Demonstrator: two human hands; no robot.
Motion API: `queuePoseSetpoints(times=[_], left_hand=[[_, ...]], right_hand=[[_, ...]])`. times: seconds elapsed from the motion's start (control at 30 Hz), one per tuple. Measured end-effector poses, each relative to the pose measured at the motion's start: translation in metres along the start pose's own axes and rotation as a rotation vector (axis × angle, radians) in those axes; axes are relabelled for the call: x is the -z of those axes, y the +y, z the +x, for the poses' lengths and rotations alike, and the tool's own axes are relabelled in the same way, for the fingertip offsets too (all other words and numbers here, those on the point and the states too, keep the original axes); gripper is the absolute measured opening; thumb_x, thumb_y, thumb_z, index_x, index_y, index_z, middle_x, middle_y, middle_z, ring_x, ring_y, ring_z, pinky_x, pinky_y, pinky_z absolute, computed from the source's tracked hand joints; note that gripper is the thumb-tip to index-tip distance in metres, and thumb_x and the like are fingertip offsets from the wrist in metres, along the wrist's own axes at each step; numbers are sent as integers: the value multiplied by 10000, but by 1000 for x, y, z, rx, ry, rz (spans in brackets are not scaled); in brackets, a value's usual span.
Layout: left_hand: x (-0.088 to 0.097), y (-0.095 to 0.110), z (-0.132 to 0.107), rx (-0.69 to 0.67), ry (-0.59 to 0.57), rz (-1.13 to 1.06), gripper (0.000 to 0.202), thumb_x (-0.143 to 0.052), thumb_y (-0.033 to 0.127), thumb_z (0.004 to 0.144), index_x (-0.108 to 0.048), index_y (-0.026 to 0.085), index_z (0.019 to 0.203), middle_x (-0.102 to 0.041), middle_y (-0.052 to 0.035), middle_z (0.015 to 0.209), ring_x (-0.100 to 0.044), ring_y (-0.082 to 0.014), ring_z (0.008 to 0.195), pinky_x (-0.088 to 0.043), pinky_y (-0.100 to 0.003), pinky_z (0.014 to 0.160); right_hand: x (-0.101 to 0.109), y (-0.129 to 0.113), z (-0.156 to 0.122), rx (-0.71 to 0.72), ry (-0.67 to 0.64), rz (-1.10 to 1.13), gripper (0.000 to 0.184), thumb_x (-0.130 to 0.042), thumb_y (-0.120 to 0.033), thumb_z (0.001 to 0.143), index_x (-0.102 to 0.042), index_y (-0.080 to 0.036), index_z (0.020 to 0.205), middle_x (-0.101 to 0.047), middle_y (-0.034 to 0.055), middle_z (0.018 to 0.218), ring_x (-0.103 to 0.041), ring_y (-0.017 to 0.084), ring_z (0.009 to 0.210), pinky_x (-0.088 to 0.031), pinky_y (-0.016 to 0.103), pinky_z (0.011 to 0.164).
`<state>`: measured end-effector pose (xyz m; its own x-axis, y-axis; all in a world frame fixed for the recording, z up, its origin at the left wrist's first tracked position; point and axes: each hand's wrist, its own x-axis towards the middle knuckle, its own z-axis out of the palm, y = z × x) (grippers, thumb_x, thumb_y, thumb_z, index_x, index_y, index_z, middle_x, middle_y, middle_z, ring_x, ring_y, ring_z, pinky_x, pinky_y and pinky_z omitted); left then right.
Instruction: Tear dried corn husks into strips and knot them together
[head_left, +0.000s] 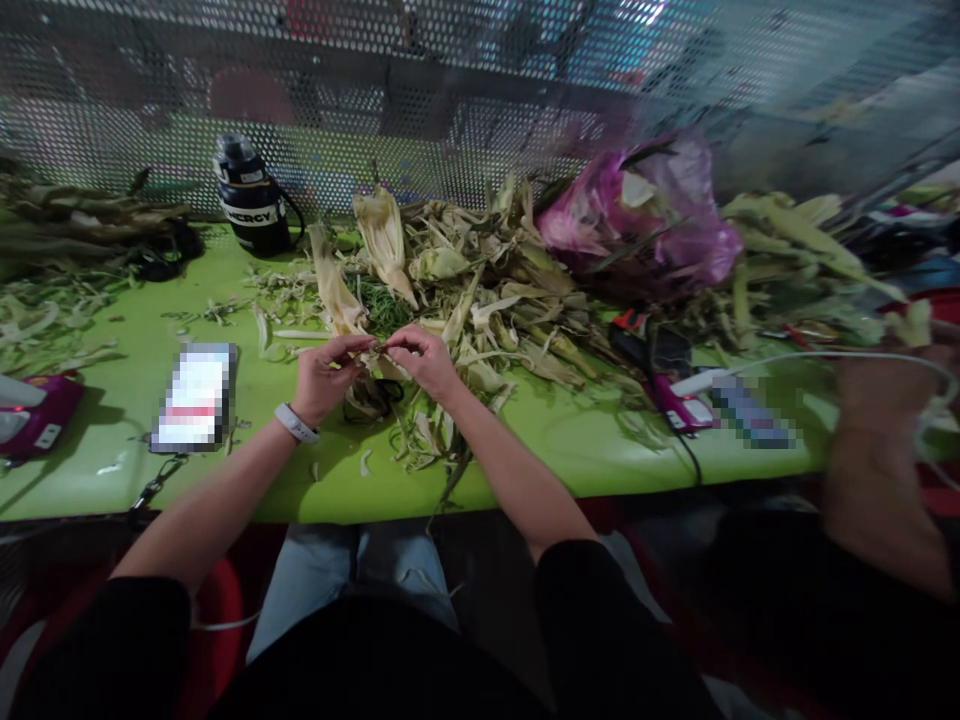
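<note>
My left hand (326,378), with a white band on its wrist, and my right hand (426,362) meet above the green table (262,485). Fingertips and thumbs of both hands pinch a small, pale, dry piece of plant (373,352). Its exact kind is too small to make out. Right behind my hands lie thin green shreds (386,305) and upright pale corn husks (339,290). Below the hands is a dark loop (386,395), partly hidden by plant scraps. More husk scraps (424,435) lie near the table's front edge.
A heap of corn husks (525,320) spreads behind, beside a purple plastic bag (652,225). A dark bottle (255,210) stands back left. A phone (195,398) lies left; purple devices (56,410) sit at both sides. Another person's arm (877,430) reaches in at right.
</note>
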<state>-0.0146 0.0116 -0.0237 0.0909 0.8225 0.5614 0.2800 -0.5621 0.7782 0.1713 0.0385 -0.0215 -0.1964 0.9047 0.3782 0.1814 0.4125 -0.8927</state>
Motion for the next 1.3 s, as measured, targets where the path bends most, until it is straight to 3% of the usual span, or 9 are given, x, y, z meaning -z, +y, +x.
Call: queuePoseSetpoints(times=[0.13,0.3,0.43,0.53,0.67,0.77,0.93,1.1,1.3], left_hand=[[0,1,0,48,2,-82,388,-633,43,701,-761,173,1044,-776,-72,987,-721,-177,856,-579,-276,755],[-3,3,2,238,-2,-292,359,-715,182,737,-750,186,1094,-770,-47,892,-674,-121,638,-604,-261,636],[-4,11,6,360,75,-458,310,-793,239,703,-770,193,1009,-759,-26,846,-652,-90,638,-598,-227,656],[-3,17,11,549,119,-692,294,-804,208,689,-758,216,979,-757,-7,885,-629,-49,634,-537,-140,592],[1,19,15,809,22,-1027,326,-743,134,699,-715,236,1007,-723,33,854,-606,-33,614,-489,-126,546],[1,16,16,829,-3,-1053,278,-694,131,736,-696,219,999,-698,25,808,-609,-60,632,-520,-175,613],[0,18,16,802,130,-1000,191,-643,107,774,-657,228,922,-687,25,805,-623,-80,687,-562,-241,772],[-1,33,17,860,203,-1062,188,-567,76,827,-634,225,918,-626,28,709,-607,-89,647,-560,-219,640],[-5,33,12,838,92,-1054,221,-659,126,774,-607,225,964,-568,32,713,-569,-80,614,-506,-180,537]], right_hand=[[2,-3,-2,115,47,-92,126,-614,-285,746,-693,-188,761,-623,51,888,-577,167,825,-480,310,740],[6,-11,-3,95,104,-122,104,-598,-255,727,-671,-189,691,-607,31,817,-544,147,746,-445,288,671],[13,-16,-1,49,86,-79,140,-566,-231,704,-595,-189,574,-533,1,678,-488,134,691,-392,269,627],[16,-17,1,-83,27,30,160,-548,-235,675,-548,-186,522,-504,-12,623,-461,119,624,-370,260,590],[13,-15,3,-376,-63,240,91,-529,-260,660,-543,-199,594,-490,-31,554,-411,104,500,-320,243,487],[10,-13,3,-446,-114,365,87,-526,-289,674,-521,-205,652,-508,-32,566,-388,95,456,-287,232,439],[8,-12,2,-510,-179,518,145,-527,-339,666,-487,-201,691,-581,-21,655,-409,75,449,-272,210,408],[2,-13,-1,-428,-181,565,154,-556,-325,702,-466,-202,727,-544,-30,699,-402,59,464,-263,195,416],[-8,-28,-8,-401,-239,776,121,-503,-295,706,-432,-201,731,-589,-35,823,-307,18,397,-268,197,405]])
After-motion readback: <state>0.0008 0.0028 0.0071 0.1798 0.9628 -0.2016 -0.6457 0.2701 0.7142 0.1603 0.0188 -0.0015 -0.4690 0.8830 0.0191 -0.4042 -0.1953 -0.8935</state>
